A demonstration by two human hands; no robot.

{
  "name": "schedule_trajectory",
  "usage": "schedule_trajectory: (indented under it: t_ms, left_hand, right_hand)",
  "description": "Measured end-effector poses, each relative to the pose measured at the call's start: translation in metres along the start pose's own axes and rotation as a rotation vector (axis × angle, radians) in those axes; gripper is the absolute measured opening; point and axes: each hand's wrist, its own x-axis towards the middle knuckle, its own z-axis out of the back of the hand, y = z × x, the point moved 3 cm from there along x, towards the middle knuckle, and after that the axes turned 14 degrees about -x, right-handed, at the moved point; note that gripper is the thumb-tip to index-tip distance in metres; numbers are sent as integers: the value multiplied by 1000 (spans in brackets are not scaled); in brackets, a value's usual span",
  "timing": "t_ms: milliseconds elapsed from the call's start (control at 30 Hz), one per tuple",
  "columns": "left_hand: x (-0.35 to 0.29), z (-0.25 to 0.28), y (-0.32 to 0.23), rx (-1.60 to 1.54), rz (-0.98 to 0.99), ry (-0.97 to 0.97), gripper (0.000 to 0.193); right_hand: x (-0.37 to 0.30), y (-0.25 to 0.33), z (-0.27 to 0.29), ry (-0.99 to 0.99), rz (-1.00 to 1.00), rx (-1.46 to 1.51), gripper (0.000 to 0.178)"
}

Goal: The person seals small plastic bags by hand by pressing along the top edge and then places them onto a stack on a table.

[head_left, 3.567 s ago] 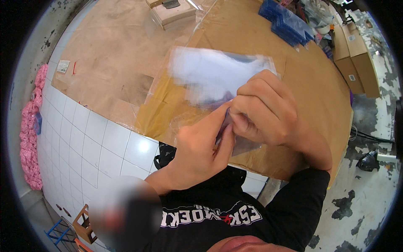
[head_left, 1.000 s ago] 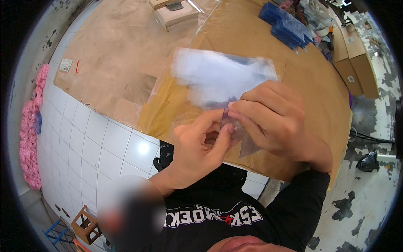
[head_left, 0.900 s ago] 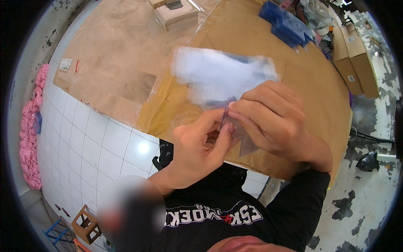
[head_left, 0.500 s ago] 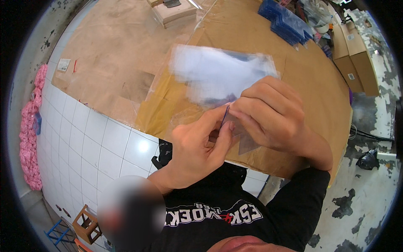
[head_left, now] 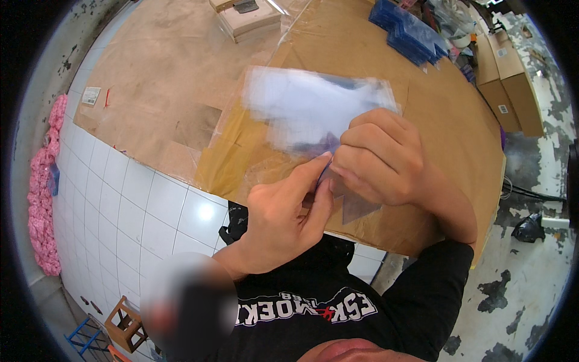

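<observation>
Hands meet above the near edge of the bench (head_left: 181, 90). The left hand (head_left: 283, 223) pinches the lower corner of a clear plastic bag (head_left: 313, 108) between thumb and forefinger. The right hand (head_left: 380, 160) is curled, its fingertips nipping the same edge just beside the left thumb. The bag, with something pale and blurred inside, is held up over the cardboard-covered bench near its front edge.

Judging by the grip, the thin film could slip or tear at the pinched corner if the two hands pull apart unevenly.

Compared with a few seconds ago, the hands and bag sit in nearly the same place, and the left forefinger has stretched out along the bag's edge.

Farther back, blue flat pieces (head_left: 410, 30) lie near the far right corner, and cardboard boxes (head_left: 506, 78) stand off the right edge.
</observation>
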Motion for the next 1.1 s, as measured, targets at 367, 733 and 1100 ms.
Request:
schedule_trajectory:
  t_ms: [367,733,1100]
  left_hand:
    - [-1,0,-1,-189,198,5,25]
    - [-3,-2,5,-98,39,-53,31]
    - [-3,0,-4,-62,147,33,28]
  right_hand:
    - [-4,-2,-3,-89,-43,80,28]
    - [-2,3,2,-95,-110,82,33]
    - [-7,7,1,-167,17,-30,40]
